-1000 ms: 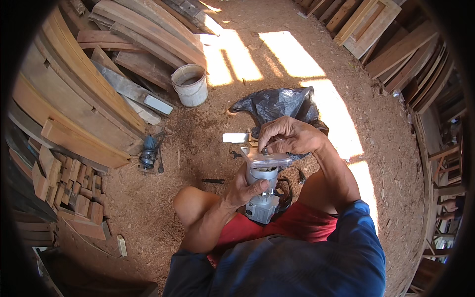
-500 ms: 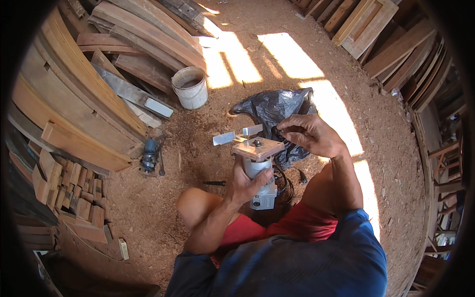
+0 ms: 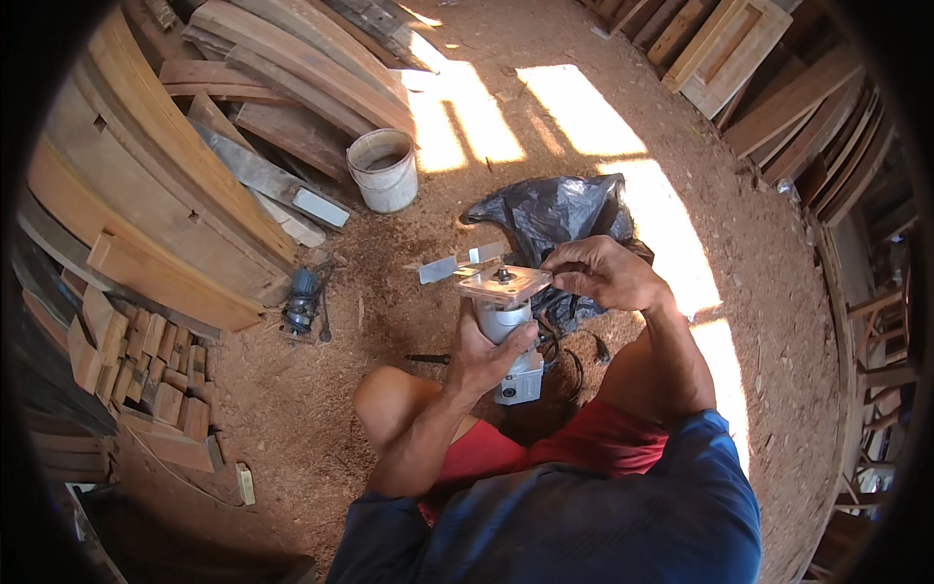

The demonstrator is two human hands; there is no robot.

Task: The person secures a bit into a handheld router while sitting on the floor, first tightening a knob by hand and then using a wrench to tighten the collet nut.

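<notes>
My left hand point(image 3: 477, 352) is wrapped around the silver body of a trim router point(image 3: 520, 378), held upside down in front of my knees. Its square, clear base plate point(image 3: 482, 289) faces up, with a dark collet in the middle. An edge guide with flat metal plates point(image 3: 439, 270) sticks out beyond the far left side of the base. At the base's right edge, the fingers of my right hand point(image 3: 611, 276) are pinched together. Whatever they hold, if anything, is too small to make out. The router's black cord point(image 3: 576, 375) lies coiled under and beside it.
Ahead, a black plastic bag point(image 3: 550, 209) lies on the dirt floor. A white bucket point(image 3: 387, 190) stands left of it. Another blue power tool point(image 3: 303, 302) sits near leaning boards point(image 3: 146, 195) and stacked wood blocks point(image 3: 156, 360). More timber point(image 3: 793, 107) lines the right.
My right hand has come down and slightly left, from above the bag to the base's right edge. The router has tilted a little in my left hand.
</notes>
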